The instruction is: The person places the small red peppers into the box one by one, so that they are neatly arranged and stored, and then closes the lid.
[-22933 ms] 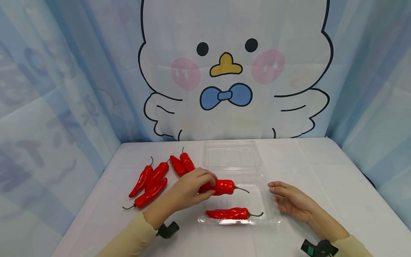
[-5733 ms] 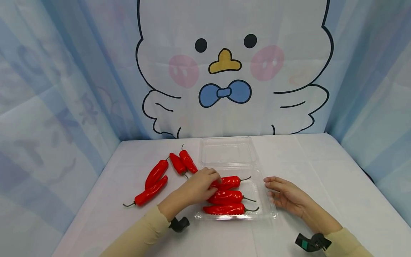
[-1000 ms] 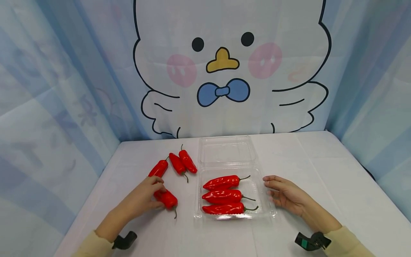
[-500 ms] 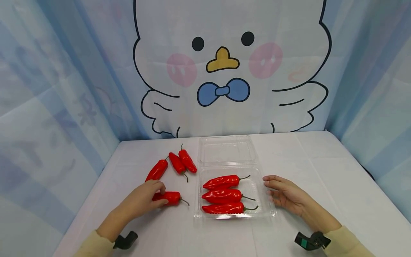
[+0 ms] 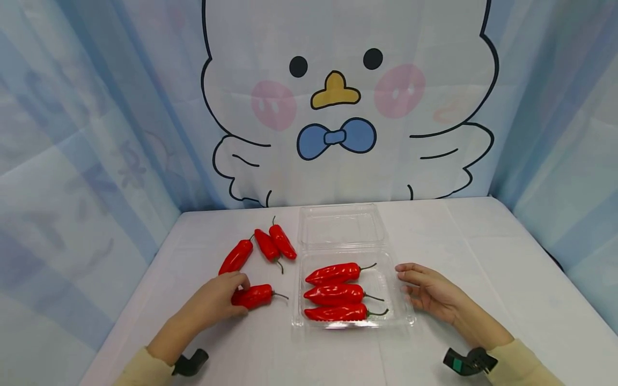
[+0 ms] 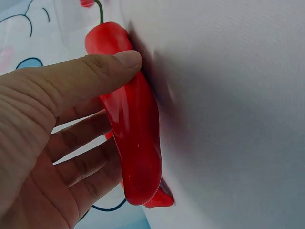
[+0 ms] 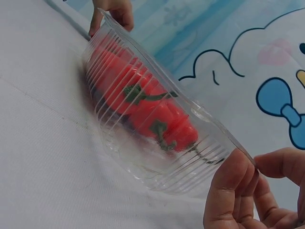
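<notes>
My left hand (image 5: 219, 300) grips a red chili pepper (image 5: 256, 296) low over the table, left of a clear plastic clamshell box (image 5: 386, 279). In the left wrist view, the thumb lies across this pepper (image 6: 136, 138) and the other fingers are behind it. Three more chili peppers (image 5: 335, 295) lie side by side in the box, stems to the right. At the box's right edge, my right hand (image 5: 434, 295) pinches the rim between thumb and fingers, as the right wrist view of the box (image 7: 190, 167) shows. The lid (image 5: 343, 228) lies folded back, away from me.
Beyond the left hand, one chili pepper (image 5: 236, 256) lies on the white table (image 5: 338, 359). Two others (image 5: 267, 245) lie close together left of the lid. A curtain with a cartoon bird (image 5: 338, 177) hangs behind the table's far edge.
Over the longer span, peppers moved from the left pile into the box, now three. In the last second, the held pepper's stem swung from pointing toward me to pointing right. The right hand stayed put.
</notes>
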`<state>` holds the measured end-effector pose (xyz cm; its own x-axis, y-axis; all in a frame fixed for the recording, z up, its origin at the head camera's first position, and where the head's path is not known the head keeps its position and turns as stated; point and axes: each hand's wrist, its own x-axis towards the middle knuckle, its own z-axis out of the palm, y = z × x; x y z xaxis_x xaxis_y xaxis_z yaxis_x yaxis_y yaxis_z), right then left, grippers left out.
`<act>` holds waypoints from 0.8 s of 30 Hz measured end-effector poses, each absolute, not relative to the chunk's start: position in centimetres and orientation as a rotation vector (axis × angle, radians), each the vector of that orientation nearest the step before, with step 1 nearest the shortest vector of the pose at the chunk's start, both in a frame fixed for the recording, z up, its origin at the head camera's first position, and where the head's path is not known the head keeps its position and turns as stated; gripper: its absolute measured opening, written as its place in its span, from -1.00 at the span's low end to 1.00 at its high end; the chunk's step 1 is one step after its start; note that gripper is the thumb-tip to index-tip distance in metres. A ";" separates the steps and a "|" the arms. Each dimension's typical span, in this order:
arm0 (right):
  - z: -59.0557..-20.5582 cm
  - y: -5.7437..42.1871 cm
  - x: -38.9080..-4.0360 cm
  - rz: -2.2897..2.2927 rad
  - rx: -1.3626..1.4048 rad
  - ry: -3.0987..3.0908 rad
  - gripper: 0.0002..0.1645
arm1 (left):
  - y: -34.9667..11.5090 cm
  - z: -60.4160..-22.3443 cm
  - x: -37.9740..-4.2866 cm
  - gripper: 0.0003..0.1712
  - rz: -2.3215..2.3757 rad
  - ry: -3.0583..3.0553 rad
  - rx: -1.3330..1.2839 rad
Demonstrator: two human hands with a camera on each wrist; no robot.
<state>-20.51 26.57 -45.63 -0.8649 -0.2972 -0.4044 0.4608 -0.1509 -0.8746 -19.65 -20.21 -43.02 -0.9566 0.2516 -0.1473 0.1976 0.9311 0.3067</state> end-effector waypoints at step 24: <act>-45.6 26.5 -20.5 -2.056 0.177 1.639 -0.86 | -19.8 -43.1 -19.2 -0.38 0.419 2.946 0.367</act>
<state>-20.47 26.55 -45.57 -0.8660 -0.3004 -0.3997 0.4566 -0.1495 -0.8770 -19.20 -19.84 -43.07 -0.9598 0.2596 -0.1063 0.2197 0.9312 0.2908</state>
